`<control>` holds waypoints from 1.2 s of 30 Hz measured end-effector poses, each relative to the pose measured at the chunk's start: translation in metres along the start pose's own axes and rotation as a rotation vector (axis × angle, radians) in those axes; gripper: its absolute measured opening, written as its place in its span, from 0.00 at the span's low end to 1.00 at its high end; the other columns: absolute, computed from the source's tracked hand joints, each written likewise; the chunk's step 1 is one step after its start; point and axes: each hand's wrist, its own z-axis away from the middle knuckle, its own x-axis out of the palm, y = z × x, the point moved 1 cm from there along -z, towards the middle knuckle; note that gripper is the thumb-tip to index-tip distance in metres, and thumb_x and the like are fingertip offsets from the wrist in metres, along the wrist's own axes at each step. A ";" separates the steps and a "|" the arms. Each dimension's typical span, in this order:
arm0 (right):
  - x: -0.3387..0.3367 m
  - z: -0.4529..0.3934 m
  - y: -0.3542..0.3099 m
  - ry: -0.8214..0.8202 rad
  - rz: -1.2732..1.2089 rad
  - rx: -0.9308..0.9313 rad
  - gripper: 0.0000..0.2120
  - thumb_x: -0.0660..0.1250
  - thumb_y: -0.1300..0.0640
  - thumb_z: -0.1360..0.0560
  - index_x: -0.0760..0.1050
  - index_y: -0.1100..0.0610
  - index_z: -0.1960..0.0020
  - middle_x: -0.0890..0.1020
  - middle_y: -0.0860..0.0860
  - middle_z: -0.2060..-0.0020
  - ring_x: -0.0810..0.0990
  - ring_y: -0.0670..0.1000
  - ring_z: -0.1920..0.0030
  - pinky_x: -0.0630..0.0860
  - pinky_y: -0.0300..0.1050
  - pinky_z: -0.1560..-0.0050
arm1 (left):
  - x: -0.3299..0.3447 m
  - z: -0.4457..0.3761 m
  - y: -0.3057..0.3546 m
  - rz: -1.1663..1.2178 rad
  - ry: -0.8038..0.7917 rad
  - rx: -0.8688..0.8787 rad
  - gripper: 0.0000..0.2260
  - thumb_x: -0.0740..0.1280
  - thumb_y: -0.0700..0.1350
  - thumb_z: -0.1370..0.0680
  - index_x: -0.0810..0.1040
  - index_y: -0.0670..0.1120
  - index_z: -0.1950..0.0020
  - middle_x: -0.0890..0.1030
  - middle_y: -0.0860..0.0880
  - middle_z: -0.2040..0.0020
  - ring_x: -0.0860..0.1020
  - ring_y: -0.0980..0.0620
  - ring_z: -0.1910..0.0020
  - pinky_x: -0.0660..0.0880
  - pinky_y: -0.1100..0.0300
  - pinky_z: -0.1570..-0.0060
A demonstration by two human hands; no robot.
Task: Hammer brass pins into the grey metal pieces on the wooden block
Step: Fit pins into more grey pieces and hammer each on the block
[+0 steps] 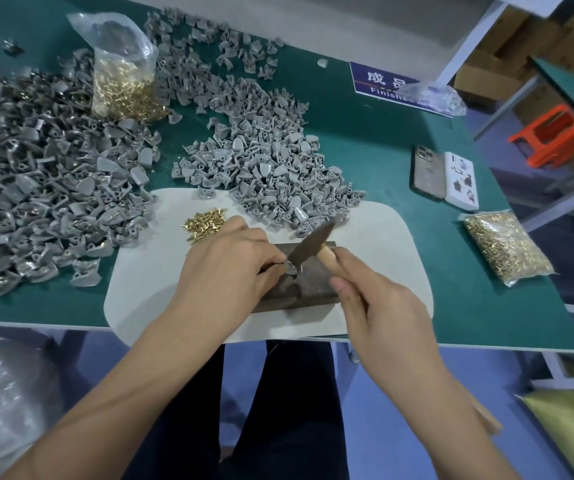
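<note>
Fingers of right hand grip hammer; left hand pinches grey piece.

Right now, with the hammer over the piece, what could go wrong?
1. The left hand pinches the grey piece right beside the hammer head; a slightly off blow could hit a fingertip.
2. The piece sits near the wooden block edge, so it might skid off.
3. The loose brass pins lie close by; vibration may scatter them.
</note>
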 end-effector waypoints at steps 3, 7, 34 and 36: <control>-0.006 -0.004 0.004 0.041 0.072 0.044 0.16 0.56 0.43 0.17 0.68 0.35 0.30 0.85 0.40 0.53 0.82 0.52 0.56 0.79 0.50 0.59 | -0.001 -0.001 0.001 -0.003 0.008 0.009 0.03 0.76 0.53 0.26 0.86 0.57 0.54 0.79 0.58 0.64 0.72 0.52 0.57 0.68 0.59 0.67; -0.005 0.002 -0.003 0.112 -0.083 0.038 0.16 0.58 0.44 0.18 0.69 0.33 0.31 0.83 0.34 0.52 0.80 0.44 0.60 0.77 0.42 0.60 | 0.000 0.000 0.000 0.012 0.010 0.009 0.03 0.76 0.53 0.27 0.87 0.56 0.54 0.79 0.58 0.63 0.72 0.52 0.56 0.69 0.59 0.66; 0.004 0.013 -0.006 0.107 -0.128 0.056 0.16 0.60 0.46 0.17 0.71 0.34 0.30 0.84 0.34 0.46 0.81 0.43 0.58 0.80 0.44 0.53 | -0.002 -0.004 -0.002 0.041 -0.023 0.028 0.04 0.74 0.54 0.26 0.86 0.57 0.52 0.81 0.59 0.59 0.71 0.53 0.53 0.69 0.58 0.64; 0.004 0.012 -0.004 0.021 -0.023 0.064 0.17 0.58 0.42 0.18 0.69 0.32 0.30 0.86 0.40 0.53 0.77 0.46 0.65 0.80 0.51 0.59 | -0.002 -0.004 -0.002 0.036 -0.026 0.030 0.05 0.74 0.54 0.25 0.86 0.57 0.51 0.81 0.59 0.59 0.71 0.53 0.53 0.67 0.58 0.64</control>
